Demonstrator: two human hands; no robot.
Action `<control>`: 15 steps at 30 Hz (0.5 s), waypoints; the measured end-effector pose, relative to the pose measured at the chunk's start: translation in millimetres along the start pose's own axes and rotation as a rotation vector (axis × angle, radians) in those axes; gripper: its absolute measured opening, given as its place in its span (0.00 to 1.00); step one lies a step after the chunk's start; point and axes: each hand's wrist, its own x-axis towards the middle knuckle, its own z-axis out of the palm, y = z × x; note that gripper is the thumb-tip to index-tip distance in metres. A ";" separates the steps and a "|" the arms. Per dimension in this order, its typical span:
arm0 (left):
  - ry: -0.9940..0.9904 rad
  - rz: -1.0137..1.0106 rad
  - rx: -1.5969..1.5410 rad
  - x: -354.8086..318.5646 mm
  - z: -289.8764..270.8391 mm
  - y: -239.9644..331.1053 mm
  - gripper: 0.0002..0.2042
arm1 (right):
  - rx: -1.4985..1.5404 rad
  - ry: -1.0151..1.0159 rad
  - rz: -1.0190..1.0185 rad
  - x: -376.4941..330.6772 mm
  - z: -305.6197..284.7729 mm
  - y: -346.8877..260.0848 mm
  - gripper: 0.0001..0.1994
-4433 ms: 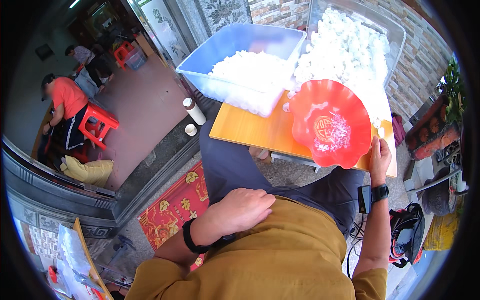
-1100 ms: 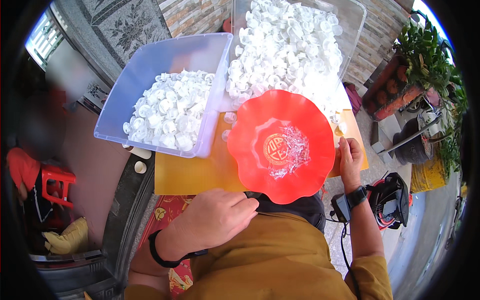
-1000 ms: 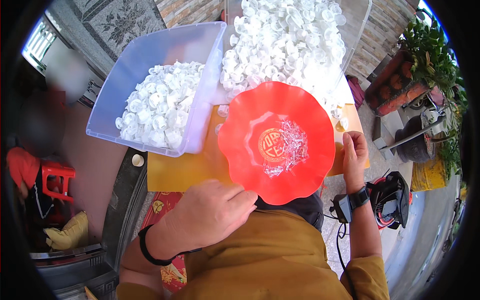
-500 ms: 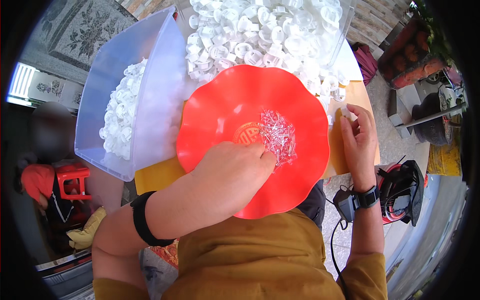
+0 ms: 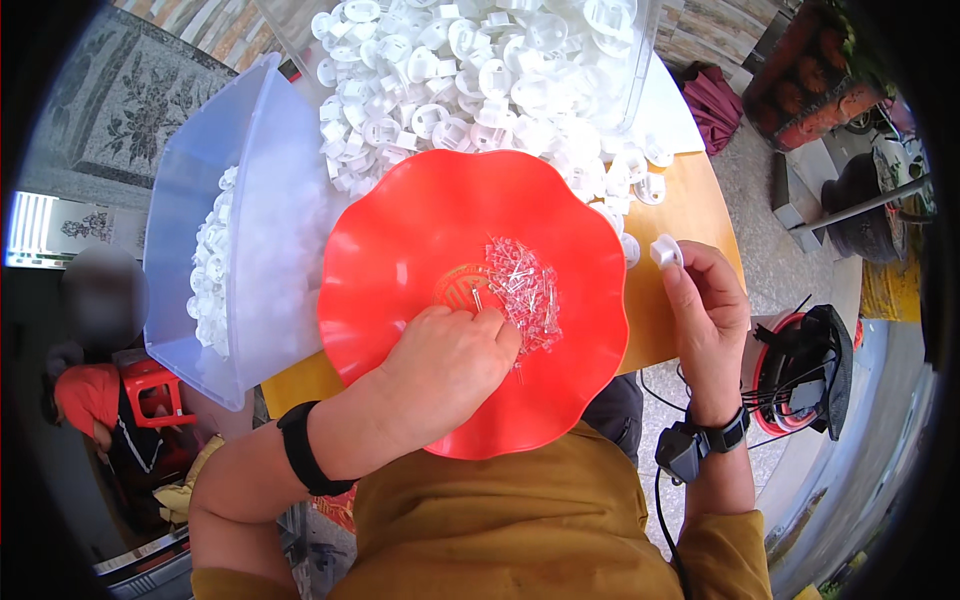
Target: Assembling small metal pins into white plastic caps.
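The person's left hand (image 5: 450,355) is curled narrow over the red scalloped bowl (image 5: 400,220), beside its clear pins (image 5: 525,290) (the fingertips are hidden, so whether it grips one cannot be told). The bowl overlaps the near edge of the wooden table (image 5: 705,210). Over that table's near right corner, the right hand (image 5: 712,310) pinches a white plastic piece (image 5: 665,252).

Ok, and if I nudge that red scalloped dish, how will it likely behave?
The red dish looks like thin, glossy plastic, so it's probably light and apt to slide. Its near rim appears to reach past the edge of the table, so pressing there might tip it. The small clear pieces lie loose inside and would likely shift.
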 end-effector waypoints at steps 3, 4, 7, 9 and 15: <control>-0.011 -0.018 0.010 -5.1 -7.3 -0.4 0.04 | 0.256 -0.029 0.128 -9.3 3.4 -23.0 0.08; 0.036 -0.030 -0.086 -8.2 -16.6 -0.1 0.05 | 0.320 -0.049 0.188 -13.0 3.9 -29.6 0.08; 0.060 -0.101 -0.448 -19.0 -41.5 -0.5 0.05 | 0.433 -0.063 0.199 -18.2 4.2 -42.3 0.08; 0.046 -0.170 -0.711 -30.5 -49.3 -1.4 0.05 | 0.569 -0.077 0.236 -20.6 6.6 -51.1 0.08; 0.147 -0.441 -1.749 -65.3 -51.4 7.1 0.02 | 0.712 -0.308 0.350 -34.8 31.5 -85.0 0.15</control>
